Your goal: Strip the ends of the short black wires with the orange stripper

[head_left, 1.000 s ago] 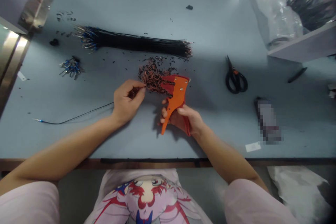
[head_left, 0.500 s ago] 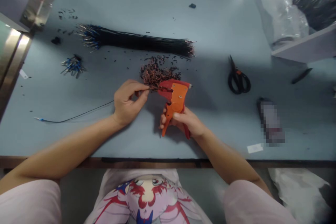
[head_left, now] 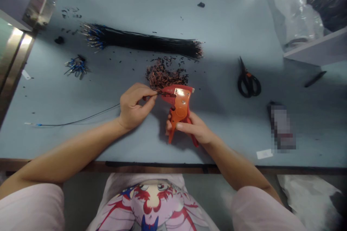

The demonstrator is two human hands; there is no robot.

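Pinched between the fingertips of my left hand (head_left: pixel 137 106) is a thin black wire (head_left: pixel 84 118). Its tail runs left across the table to a blue and silver terminal (head_left: pixel 38 125). The wire's near end meets the jaws of a red and orange wire stripper (head_left: pixel 180 103); whether the jaws grip it I cannot tell. My right hand (head_left: pixel 196 128) is wrapped round the stripper's handles, thumb on the orange lever. Just behind the jaws lies a heap of copper and black wire scraps (head_left: pixel 162 74). Farther back rests a long bundle of black wires (head_left: pixel 146 41).
A small cluster of blue terminals (head_left: pixel 76 66) lies at the left. On the right are black scissors (head_left: pixel 248 79), a blurred-out dark object (head_left: pixel 282 126), a white label (head_left: pixel 264 154) and a dark pen-like item (head_left: pixel 315 78). Plastic bags (head_left: pixel 298 11) stand at the back right.
The wire stripper has tilted a little and its head has shifted slightly left toward my left hand. The wire's terminal end has slid a little to the left.
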